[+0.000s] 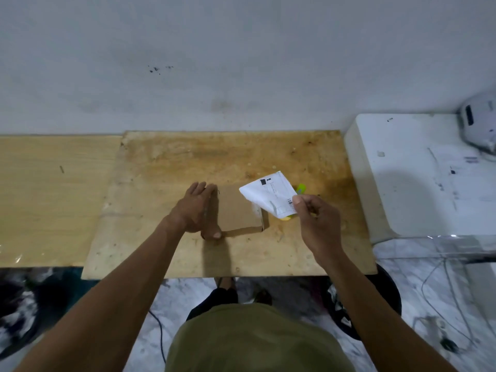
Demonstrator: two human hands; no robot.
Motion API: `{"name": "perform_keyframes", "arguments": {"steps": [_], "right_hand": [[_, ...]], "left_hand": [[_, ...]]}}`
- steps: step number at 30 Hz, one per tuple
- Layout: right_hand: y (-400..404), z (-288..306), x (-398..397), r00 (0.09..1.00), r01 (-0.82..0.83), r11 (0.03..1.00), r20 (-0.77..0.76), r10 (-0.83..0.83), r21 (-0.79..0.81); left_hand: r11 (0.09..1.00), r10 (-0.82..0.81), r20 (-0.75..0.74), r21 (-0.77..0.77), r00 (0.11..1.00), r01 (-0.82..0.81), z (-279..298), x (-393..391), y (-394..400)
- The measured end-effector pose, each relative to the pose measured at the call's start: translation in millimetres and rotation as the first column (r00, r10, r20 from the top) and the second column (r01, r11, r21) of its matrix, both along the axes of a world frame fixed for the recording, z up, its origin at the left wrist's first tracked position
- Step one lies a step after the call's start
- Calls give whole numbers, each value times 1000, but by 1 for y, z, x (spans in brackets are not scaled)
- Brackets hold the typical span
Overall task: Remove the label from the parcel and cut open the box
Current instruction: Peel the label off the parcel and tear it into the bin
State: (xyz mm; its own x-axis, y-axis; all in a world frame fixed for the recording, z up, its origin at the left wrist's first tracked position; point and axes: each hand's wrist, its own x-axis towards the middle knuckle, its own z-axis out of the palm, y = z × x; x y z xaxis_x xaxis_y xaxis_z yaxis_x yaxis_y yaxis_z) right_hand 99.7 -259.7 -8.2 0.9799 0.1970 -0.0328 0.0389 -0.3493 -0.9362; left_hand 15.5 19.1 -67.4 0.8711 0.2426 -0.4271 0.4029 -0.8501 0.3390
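A small brown cardboard box (239, 210) lies flat on the stained wooden board (188, 162). My left hand (197, 210) grips the box's left side, thumb at its near corner. My right hand (316, 218) pinches the white shipping label (271, 196) by its lower right edge; the label is lifted off the box, hanging above the box's right corner. A yellow-green cutter (300, 189) lies on the board behind the label, mostly hidden by it.
A white appliance-like block (416, 178) stands right of the board, with a grey device (480, 122) on its far corner. A lighter wooden tabletop (53, 197) extends left. A grey wall runs behind. Cables lie on the marble floor (442, 304) below.
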Motion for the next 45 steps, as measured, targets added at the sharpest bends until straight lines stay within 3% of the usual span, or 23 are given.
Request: {"name": "perform_keyframes", "arguments": {"steps": [2,4,6,8,13,17,22,26,28,30,33,36,41,43,45], "right_hand": [[3,1,0,1000,-9,1000,1,9,-9],[4,1,0,999,-37,999,0,37,-17],[6,1,1,997,-76,997,-19,76,-19],[8,2,1,990,-138,990,-6,138,-11],[9,10,-1,968,-247,969,32,247,-1],[3,16,2,975,-181,975,-106,196,132],[-9,35,7,910,-105,948,-356,214,301],[-18,49,13,895,-70,933,-392,215,352],[-19,57,17,906,-86,936,-364,216,341],[-18,63,19,921,-110,947,-327,212,303],[-15,70,19,954,-171,962,-210,216,210],[-13,71,16,954,-284,953,65,292,-106],[7,73,4,799,-122,902,498,337,-415],[14,73,1,714,-19,867,600,360,-498],[21,74,-4,701,4,847,606,377,-532]], "left_hand": [[988,136,138,-89,981,-124,13,-7,-16],[968,228,376,-185,898,-168,29,-15,-32],[986,143,599,-155,788,-61,44,-21,-50],[995,7,703,-74,711,63,57,-19,-66],[983,143,646,-180,750,-33,71,-9,-90],[982,120,635,-188,763,1,71,-8,-93],[984,102,677,-176,728,25,90,1,-106],[993,2,659,-93,752,79,101,13,-112],[993,-82,693,-1,716,115,106,20,-113],[990,-130,772,69,622,121,110,28,-110],[984,-163,831,98,533,148,111,38,-102],[981,-165,799,75,579,176,116,42,-92],[973,-128,720,-41,682,226,134,37,-76],[969,-149,700,-38,698,245,142,34,-71],[964,-193,698,3,689,267,145,33,-64]]}}
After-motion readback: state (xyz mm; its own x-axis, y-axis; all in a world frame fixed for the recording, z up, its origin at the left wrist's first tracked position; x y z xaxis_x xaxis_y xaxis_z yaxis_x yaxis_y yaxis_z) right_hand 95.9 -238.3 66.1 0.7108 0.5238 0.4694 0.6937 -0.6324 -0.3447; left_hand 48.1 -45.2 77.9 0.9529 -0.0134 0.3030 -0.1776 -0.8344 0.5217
